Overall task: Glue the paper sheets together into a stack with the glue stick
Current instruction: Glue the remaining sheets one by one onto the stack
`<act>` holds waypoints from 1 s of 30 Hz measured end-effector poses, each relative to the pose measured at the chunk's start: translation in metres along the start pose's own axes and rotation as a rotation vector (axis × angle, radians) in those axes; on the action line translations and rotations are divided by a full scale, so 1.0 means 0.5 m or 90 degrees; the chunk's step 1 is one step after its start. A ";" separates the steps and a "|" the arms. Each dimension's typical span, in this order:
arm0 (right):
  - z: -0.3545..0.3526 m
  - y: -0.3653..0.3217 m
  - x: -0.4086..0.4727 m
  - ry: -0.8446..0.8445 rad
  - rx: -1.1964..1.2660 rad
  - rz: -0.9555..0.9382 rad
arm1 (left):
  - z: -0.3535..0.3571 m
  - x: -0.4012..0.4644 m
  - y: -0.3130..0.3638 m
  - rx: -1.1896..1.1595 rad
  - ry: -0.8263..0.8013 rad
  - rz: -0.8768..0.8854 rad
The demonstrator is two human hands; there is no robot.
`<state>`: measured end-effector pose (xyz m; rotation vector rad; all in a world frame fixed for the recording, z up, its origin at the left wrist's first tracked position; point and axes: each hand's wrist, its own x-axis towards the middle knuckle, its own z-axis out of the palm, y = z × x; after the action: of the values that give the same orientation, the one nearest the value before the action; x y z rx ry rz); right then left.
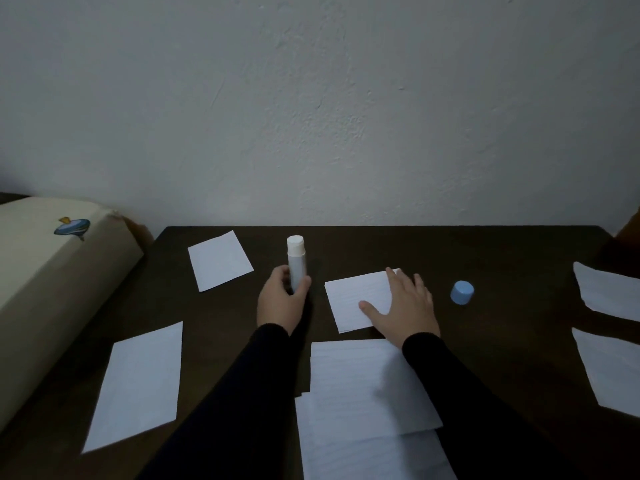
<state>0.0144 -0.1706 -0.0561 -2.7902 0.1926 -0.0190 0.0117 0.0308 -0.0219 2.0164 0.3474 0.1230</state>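
Left hand [282,303] grips the glue stick [296,263] upright on the dark counter [502,258], fingers curled round the lower barrel — white glue end exposed on top. Right hand [403,303] lies flat, fingers spread, pressing on a small paper stack [356,296] at counter centre, just right of the stick. Blue cap [462,292] sits right of that hand, apart from it. Loose sheets around: one far left [220,259], one near left [138,386], overlapping larger sheets [360,386] at the near edge, two at the right edge [613,292]. Beige cushion [45,271] left of the counter.
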 end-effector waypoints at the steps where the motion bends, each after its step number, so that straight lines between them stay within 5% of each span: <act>1: -0.002 0.000 -0.003 0.000 0.006 -0.011 | -0.002 -0.015 -0.009 -0.015 0.002 0.018; 15: -0.045 -0.023 -0.017 -0.114 0.045 0.017 | -0.083 -0.145 -0.083 -0.049 0.058 0.008; 24: -0.060 -0.061 -0.040 -0.082 0.074 0.037 | -0.077 -0.141 -0.085 -0.021 0.054 0.022; 30: -0.084 -0.091 -0.071 0.024 0.344 0.050 | -0.076 -0.138 -0.089 -0.012 0.049 0.025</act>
<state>-0.0162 -0.1375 -0.0007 -2.2437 0.2624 -0.0901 -0.0712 0.0614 -0.0395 2.0040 0.3534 0.2285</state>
